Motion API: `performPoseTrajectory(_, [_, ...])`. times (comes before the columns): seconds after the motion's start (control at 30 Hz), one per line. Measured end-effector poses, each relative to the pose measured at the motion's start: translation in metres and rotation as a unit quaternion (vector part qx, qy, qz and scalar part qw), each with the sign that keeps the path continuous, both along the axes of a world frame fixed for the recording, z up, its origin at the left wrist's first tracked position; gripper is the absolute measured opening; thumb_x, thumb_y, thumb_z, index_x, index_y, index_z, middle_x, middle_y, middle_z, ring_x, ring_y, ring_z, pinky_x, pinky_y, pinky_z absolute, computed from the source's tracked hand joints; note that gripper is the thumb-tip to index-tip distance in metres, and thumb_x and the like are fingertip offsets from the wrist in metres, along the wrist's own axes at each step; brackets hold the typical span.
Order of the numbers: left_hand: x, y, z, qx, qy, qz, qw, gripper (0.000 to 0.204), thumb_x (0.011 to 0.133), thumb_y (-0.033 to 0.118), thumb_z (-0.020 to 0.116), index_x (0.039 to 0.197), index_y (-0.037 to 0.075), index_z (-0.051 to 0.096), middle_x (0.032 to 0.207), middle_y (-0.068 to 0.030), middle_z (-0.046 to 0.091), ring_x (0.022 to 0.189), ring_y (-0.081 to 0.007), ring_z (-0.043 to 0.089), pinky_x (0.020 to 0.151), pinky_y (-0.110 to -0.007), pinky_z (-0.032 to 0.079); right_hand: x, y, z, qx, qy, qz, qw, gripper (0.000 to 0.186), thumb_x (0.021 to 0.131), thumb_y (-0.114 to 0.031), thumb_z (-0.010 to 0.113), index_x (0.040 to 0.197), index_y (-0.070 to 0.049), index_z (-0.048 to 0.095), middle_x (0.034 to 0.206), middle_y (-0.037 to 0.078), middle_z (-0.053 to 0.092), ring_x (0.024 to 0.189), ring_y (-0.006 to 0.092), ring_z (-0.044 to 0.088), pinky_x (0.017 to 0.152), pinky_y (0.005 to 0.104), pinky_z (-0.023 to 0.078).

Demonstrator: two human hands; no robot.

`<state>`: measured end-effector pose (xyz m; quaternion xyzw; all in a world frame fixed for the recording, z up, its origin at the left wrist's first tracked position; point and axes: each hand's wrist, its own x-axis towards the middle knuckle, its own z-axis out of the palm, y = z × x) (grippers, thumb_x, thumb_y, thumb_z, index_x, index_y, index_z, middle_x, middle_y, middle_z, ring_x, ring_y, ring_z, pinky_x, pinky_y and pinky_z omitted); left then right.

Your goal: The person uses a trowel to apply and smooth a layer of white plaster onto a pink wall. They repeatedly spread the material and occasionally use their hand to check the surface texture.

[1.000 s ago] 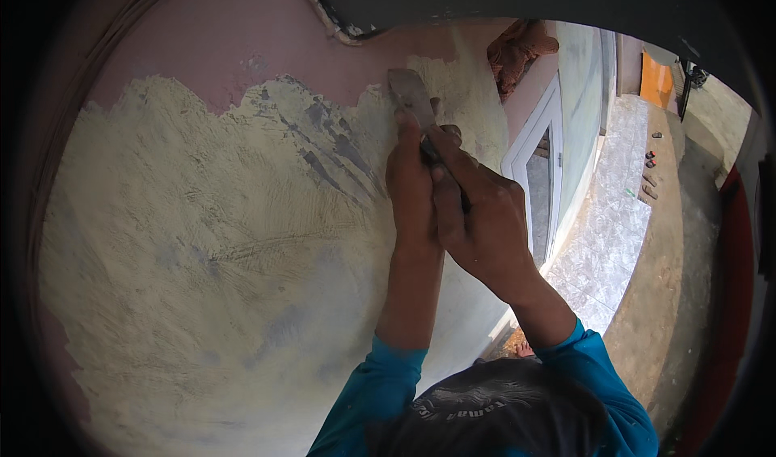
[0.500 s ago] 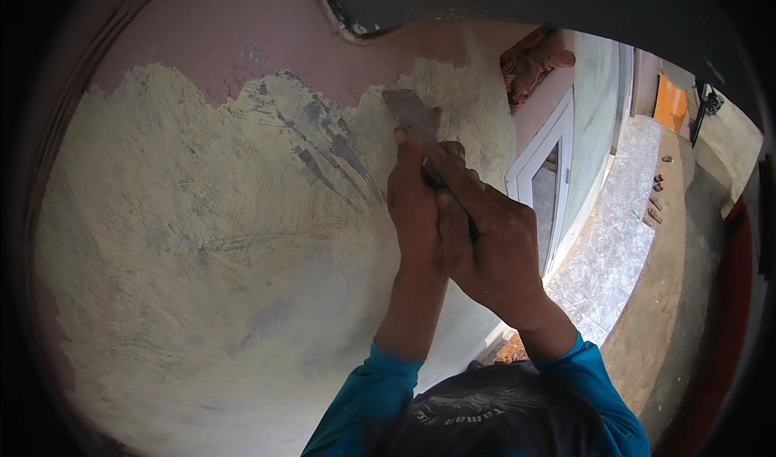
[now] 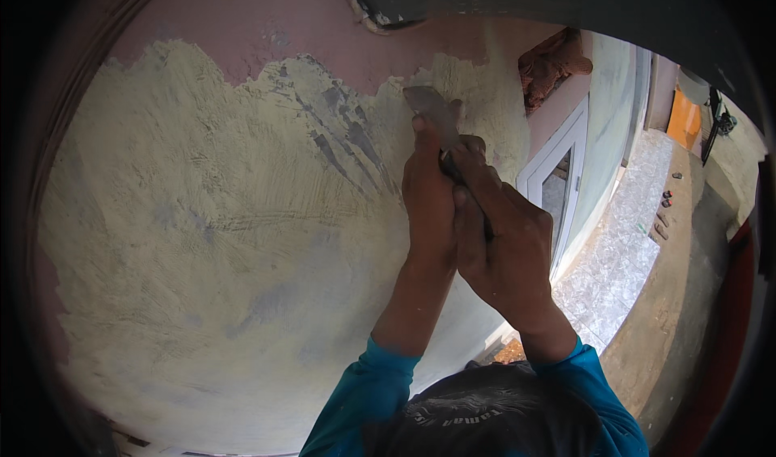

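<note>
A scraper (image 3: 434, 111) with a flat, greyish metal blade is in both my hands. Its blade lies against the wall (image 3: 226, 239), near the ragged border between pink paint and a pale, scraped-looking area. My right hand (image 3: 511, 234) is closed around the dark handle, most of which its fingers hide. My left hand (image 3: 428, 186) grips the scraper from the left, thumb on the blade and other fingers mostly behind it. Dark grey streaks (image 3: 347, 133) mark the pale surface just left of the blade.
A brownish-red cloth (image 3: 554, 67) is bunched in a wall opening at upper right. Below it is a white-framed window (image 3: 558, 178). Farther right run a pale tiled strip (image 3: 614, 247) and a concrete path with footwear (image 3: 663, 218). A dark overhang (image 3: 517, 0) spans the top.
The whole view has shifted, so the wall sits farther right and higher in the picture. Against the wall, the blade has slid slightly downward. Both hands keep their grip on the scraper.
</note>
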<state>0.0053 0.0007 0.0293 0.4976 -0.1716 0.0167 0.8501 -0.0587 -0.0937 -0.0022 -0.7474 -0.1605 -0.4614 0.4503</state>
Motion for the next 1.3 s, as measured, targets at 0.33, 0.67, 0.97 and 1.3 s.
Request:
performPoseTrajectory(0.33, [0.004,-0.001,0.008,0.061,-0.05,0.066,0.995,0.074,0.12,0.061,0.042,0.145,-0.004,0.065,0.089,-0.0051,0.067,0.069,-0.0108,0.062,0.065,-0.028,0.052,0.005,0.009,0.001,0.035,0.048,0.021,0.998,0.041,0.109,-0.012,0.059,0.148,-0.001,0.07,0.131,0.028,0.078,0.114,0.0425,0.081,0.096,0.0456,0.066])
performPoseTrajectory(0.67, [0.009,0.002,0.001,0.041,-0.01,0.013,0.999,0.073,0.121,0.059,0.041,0.156,-0.002,0.059,0.091,-0.0041,0.068,0.073,-0.0086,0.06,0.066,-0.027,0.05,0.011,0.008,-0.003,0.038,0.061,0.026,0.997,0.042,0.11,-0.008,0.058,0.149,-0.001,0.069,0.124,0.029,0.08,0.111,0.0443,0.082,0.093,0.0459,0.067])
performPoseTrajectory(0.97, [0.011,-0.004,-0.004,0.012,0.015,0.004,1.0,0.073,0.121,0.058,0.041,0.16,-0.002,0.054,0.093,-0.0044,0.069,0.07,-0.0076,0.059,0.063,-0.025,0.049,0.011,0.0,0.0,0.013,0.035,0.016,0.999,0.043,0.108,-0.009,0.06,0.149,-0.001,0.069,0.127,0.028,0.08,0.111,0.0408,0.082,0.091,0.0433,0.067])
performPoseTrajectory(1.3, [0.014,-0.002,0.001,-0.007,0.007,-0.019,1.0,0.07,0.122,0.057,0.04,0.155,-0.003,0.055,0.092,-0.0051,0.068,0.068,-0.0083,0.058,0.064,-0.027,0.05,0.018,0.003,-0.001,0.017,0.03,0.021,0.999,0.041,0.109,-0.01,0.06,0.148,-0.001,0.07,0.13,0.027,0.079,0.112,0.0408,0.082,0.094,0.0436,0.066])
